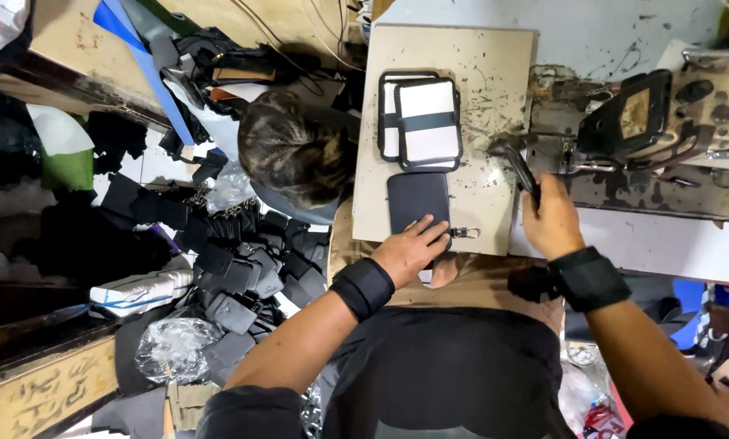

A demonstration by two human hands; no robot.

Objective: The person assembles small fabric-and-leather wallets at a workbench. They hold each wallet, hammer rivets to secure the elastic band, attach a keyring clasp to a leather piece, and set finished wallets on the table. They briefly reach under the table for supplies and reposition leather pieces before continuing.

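Pouch (417, 203) lies at the surface's (494, 195) near edge under your flat, open left hand (411, 250). Your right hand (550, 219) is closed on a dark tool (520, 169); loosen the left and the pouch may slide off.

At the upper middle of the frame two white pouches with black edging and a black band (420, 122) lie stacked on a scratched beige board (494, 65). Left of them, another person's dark-haired head (289, 148) leans in. On the floor at left — a heap of black pouches (234, 260), a crumpled clear plastic bag (171, 348) and a white wrapped bundle (141, 291). A blue strip (149, 69) runs diagonally at the upper left.
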